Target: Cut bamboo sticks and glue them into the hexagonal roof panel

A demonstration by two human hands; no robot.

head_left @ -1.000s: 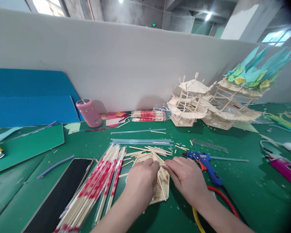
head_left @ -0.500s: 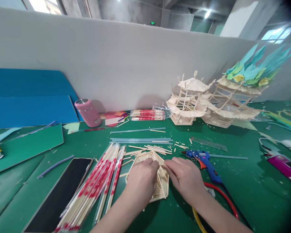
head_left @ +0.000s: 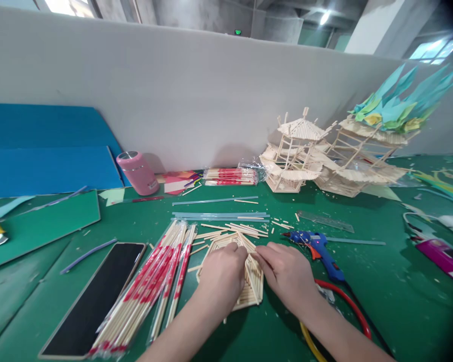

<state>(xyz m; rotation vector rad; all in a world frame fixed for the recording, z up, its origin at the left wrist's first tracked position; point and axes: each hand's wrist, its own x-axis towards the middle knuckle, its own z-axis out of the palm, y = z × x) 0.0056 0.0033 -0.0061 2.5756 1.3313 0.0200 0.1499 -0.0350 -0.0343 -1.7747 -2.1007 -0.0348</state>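
Note:
A flat hexagonal panel of thin wooden sticks (head_left: 251, 290) lies on the green mat in front of me. My left hand (head_left: 222, 275) rests on its left half, fingers curled over the sticks. My right hand (head_left: 286, 271) meets it at the panel's upper middle, fingertips pinched on a small stick there. Loose cut sticks (head_left: 234, 230) are scattered just beyond the panel. A blue glue gun (head_left: 319, 247) lies to the right of my right hand, with a red and yellow cord (head_left: 347, 306) running back under my wrist.
Wrapped bundles of red-and-white chopsticks (head_left: 151, 284) lie left of the panel, beside a dark phone (head_left: 94, 296). Farther back stand a pink tumbler (head_left: 138, 172), another chopstick pack (head_left: 230, 177) and two stick-built pavilion models (head_left: 298, 156), one topped with teal paper (head_left: 396, 105).
Both hands stay pressed together on the stick panel with only slight finger shifts; the view has tilted a little, so everything sits slightly higher in the picture.

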